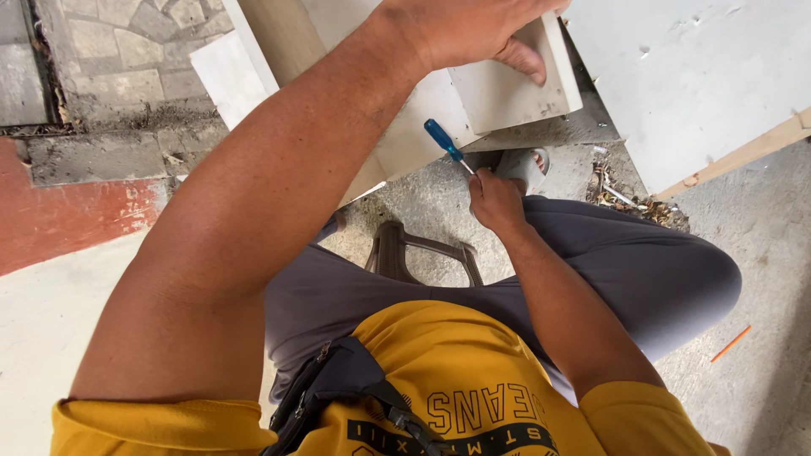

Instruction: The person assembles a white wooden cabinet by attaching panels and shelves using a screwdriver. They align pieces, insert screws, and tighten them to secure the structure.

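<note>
Two hands work over a concrete floor (760, 236). The left hand (460, 29) clamps a pale board (507, 93) at its top edge, thumb across the face. The right hand (497, 201), fingers closed, holds a blue-handled screwdriver (445, 142) below the board's lower edge.

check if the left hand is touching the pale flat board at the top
Touching. The head view shows the left hand gripping the pale flat board, palm over its top and thumb pressed against its face.
</note>
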